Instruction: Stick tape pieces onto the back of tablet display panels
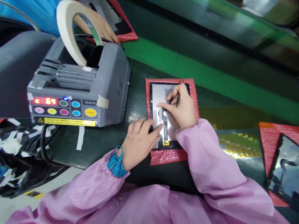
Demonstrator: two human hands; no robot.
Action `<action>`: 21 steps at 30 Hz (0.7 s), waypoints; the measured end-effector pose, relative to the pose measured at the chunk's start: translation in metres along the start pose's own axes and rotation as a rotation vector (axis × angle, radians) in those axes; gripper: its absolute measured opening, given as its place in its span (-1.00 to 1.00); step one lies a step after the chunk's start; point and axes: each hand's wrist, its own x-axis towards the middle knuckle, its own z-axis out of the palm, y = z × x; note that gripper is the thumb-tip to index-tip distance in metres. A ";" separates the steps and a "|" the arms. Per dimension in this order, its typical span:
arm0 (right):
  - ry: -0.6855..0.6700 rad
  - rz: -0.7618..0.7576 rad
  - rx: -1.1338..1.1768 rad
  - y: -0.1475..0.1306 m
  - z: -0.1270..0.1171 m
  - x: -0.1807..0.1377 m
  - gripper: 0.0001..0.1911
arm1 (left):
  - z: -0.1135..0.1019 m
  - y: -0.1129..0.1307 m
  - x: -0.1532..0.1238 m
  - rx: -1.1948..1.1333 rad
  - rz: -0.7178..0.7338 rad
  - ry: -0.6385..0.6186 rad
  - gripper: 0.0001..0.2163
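Observation:
A tablet-sized display panel (171,130) with a silvery back and black edges lies in front of me on a red bubble-wrap sheet (161,159). On its back are a dark flex cable (165,126), a yellow patch (166,143) and a pale strip of tape (160,114). My left hand (137,141) lies over the panel's left edge, fingers apart, thumb touching near the strip's lower end. My right hand (183,109) is closed around slim black tweezers (178,99), their two prongs showing above the knuckles. Its thumb reaches the strip's upper end.
At left stands a grey tape dispenser (116,84) carrying a white tape roll (67,34); a cut piece (80,138) hangs from its front. A co-worker's hand (102,26) is behind it. Another panel (286,168) lies at right. Tape scraps cover a black bag (25,155).

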 end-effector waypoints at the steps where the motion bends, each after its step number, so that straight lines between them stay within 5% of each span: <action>1: 0.056 -0.010 -0.027 0.000 -0.004 0.006 -0.56 | 0.000 -0.001 -0.001 -0.006 0.039 0.002 -0.66; 6: 0.220 -0.015 -0.166 0.013 -0.071 -0.010 -0.75 | 0.005 -0.004 -0.008 -0.127 0.415 -0.115 -0.34; 12: 0.232 0.129 -0.684 0.071 -0.153 -0.115 -0.62 | 0.017 -0.011 0.017 -0.066 0.317 -0.130 -0.39; 16: 0.257 0.192 -0.722 0.094 -0.156 -0.144 -0.70 | 0.030 -0.022 0.072 -0.048 0.195 -0.077 -0.47; 21: 0.352 0.230 -0.728 0.089 -0.142 -0.134 -0.73 | 0.058 -0.040 0.184 -0.136 -0.024 0.104 -0.43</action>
